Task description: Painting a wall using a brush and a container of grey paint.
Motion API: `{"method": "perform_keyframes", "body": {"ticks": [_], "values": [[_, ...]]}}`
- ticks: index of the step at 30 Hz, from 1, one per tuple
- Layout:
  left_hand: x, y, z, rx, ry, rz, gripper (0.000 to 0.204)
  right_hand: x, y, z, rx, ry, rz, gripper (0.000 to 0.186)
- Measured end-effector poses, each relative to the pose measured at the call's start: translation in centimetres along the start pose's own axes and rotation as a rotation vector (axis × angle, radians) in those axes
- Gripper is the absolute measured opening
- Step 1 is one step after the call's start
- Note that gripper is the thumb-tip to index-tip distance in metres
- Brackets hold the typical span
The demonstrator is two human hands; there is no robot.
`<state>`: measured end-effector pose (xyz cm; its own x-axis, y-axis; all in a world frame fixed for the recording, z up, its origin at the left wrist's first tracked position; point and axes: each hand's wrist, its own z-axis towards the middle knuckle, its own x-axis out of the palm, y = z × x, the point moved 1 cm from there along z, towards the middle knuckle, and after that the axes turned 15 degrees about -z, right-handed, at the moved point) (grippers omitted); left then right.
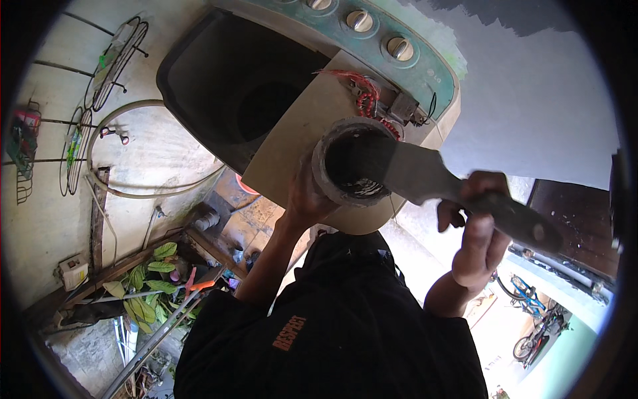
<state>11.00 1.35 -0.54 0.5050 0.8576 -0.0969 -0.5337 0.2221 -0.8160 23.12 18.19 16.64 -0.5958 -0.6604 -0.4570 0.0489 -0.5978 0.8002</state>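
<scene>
My left hand [308, 198] is wrapped round the side of a round, dark, crusted paint pot [323, 174], tilted so that its mouth faces me. Whitish residue shows low on its inner wall. In my right hand [480, 229], fingers closed round the handle, is a wide flat paintbrush [415, 174]. Its dark, wide end reaches into the pot's mouth; the exact contact inside is too dark to tell. Behind the pot stands an old washing machine [425, 73] with a green knob panel and a dark open tub [232, 86].
Red beads [367, 100] and a small grey box [403, 106] lie on the machine's beige top [282, 143]. Wire racks [119, 63], scissors [114, 135] and a looped hose [133, 193] hang on the left wall. Leafy plants [149, 292] stand low left; a bicycle [525, 292] and motorbike [535, 339] are lower right.
</scene>
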Motion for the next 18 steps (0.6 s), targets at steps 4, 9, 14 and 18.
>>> {"method": "perform_keyframes", "body": {"ticks": [4, 9, 14, 18], "values": [[-0.2, -0.2, 0.5, -0.078, 0.025, -0.032, 0.087, 1.1, 0.6, 1.0, 0.209, 0.148, 0.162, 0.016], [0.0, 0.1, 0.4, -0.029, 0.034, -0.062, 0.084, 2.3, -0.7, 1.1, 0.218, 0.248, 0.17, 0.009], [-0.3, 1.0, -0.8, -0.042, 0.047, -0.056, 0.081, 4.1, -0.4, 0.9, 0.222, 0.245, 0.11, 0.003], [-0.2, 0.7, -1.1, -0.092, 0.044, -0.068, 0.083, 4.4, -0.5, 0.4, 0.223, 0.249, 0.052, 0.005]]}}
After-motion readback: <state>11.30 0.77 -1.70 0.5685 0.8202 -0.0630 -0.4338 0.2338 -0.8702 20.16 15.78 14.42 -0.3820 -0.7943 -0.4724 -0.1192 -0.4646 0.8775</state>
